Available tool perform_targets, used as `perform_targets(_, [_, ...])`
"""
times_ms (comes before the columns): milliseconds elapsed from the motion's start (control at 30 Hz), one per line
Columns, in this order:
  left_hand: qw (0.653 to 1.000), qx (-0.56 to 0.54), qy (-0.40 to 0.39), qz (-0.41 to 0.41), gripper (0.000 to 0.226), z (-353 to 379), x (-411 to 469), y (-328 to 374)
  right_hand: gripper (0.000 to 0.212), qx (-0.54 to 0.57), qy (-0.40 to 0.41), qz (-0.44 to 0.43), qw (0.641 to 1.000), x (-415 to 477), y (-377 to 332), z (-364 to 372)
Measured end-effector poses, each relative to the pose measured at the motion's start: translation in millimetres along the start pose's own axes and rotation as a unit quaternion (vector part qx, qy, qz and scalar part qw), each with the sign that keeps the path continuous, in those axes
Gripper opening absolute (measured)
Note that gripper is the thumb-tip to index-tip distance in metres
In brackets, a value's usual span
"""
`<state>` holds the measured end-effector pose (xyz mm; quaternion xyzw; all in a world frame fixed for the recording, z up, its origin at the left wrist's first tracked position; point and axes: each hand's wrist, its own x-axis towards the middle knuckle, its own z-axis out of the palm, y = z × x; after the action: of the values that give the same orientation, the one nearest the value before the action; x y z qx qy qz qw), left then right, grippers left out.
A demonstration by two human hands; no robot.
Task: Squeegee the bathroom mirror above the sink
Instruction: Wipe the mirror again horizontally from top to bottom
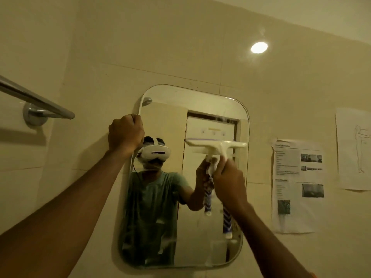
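Observation:
A rounded rectangular mirror (202, 109) hangs on the tiled wall. My left hand (125, 133) grips its upper left edge. My right hand (229, 181) is closed around the handle of a white squeegee (222, 147), whose blade lies level against the glass in the upper right part of the mirror. The squeegee's blue-and-white patterned handle end sticks out below my wrist. The glass reflects a person in a green shirt wearing a white headset, plus the squeegee. Faint wet streaks show near the mirror's bottom.
A chrome towel bar (38, 103) juts from the wall at the left, close to my left arm. Printed paper sheets (298, 183) are stuck to the wall right of the mirror, with another sheet (354, 149) further right. A bright light spot (259, 47) reflects on the tiles above.

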<state>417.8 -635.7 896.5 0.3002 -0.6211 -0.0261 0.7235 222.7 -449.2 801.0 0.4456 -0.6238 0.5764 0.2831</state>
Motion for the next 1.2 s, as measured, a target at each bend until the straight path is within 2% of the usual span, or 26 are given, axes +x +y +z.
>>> perform_targets(67, [1.0,0.009,-0.004,0.003,0.049,-1.4,-1.0,-0.9,0.039,-0.013,0.001,-0.006,1.0,4.5,-3.2,-3.0])
perform_targets(200, [0.999,0.029,-0.003,0.035,0.05,-3.2,-3.6,-4.1,0.043,0.002,0.049,-0.036,0.998,79.2,-44.4,-32.9])
perform_targets(300, [0.999,0.038,0.007,0.035,0.05,-2.0,-4.5,-3.6,0.043,-0.032,0.057,-0.048,0.997,112.4,-53.0,-44.6])
perform_targets(400, [0.998,0.046,0.024,0.034,0.051,1.2,-7.5,-3.9,0.037,-0.02,0.024,-0.023,0.999,87.7,-24.4,-32.3])
perform_targets(533, [0.998,0.051,0.017,0.042,0.051,0.6,-7.8,-4.9,0.038,0.045,0.024,0.021,0.998,3.0,24.4,-11.5])
perform_targets(667, [0.997,0.066,-0.016,0.034,0.052,-6.3,-16.0,-9.1,0.041,0.007,-0.006,0.064,0.998,-53.4,36.5,-11.5])
perform_targets(833, [0.996,0.085,-0.012,0.012,0.051,-7.7,-29.3,-11.9,0.037,0.03,0.02,-0.006,0.999,28.4,-0.9,-37.1])
perform_targets(967, [0.994,0.11,-0.004,0.021,0.052,-5.2,-33.3,-16.3,0.041,-0.021,0.063,-0.045,0.997,99.8,-34.2,-44.8])
perform_targets(1067, [0.994,0.103,0.007,0.026,0.053,-3.9,-34.9,-19.4,0.036,0.013,0.035,-0.033,0.999,89.4,-23.1,-32.7])
perform_targets(1200, [0.996,0.091,0.013,0.018,0.053,-3.3,-36.3,-18.4,0.03,0.052,0.006,0.008,0.999,2.7,16.8,-4.9])
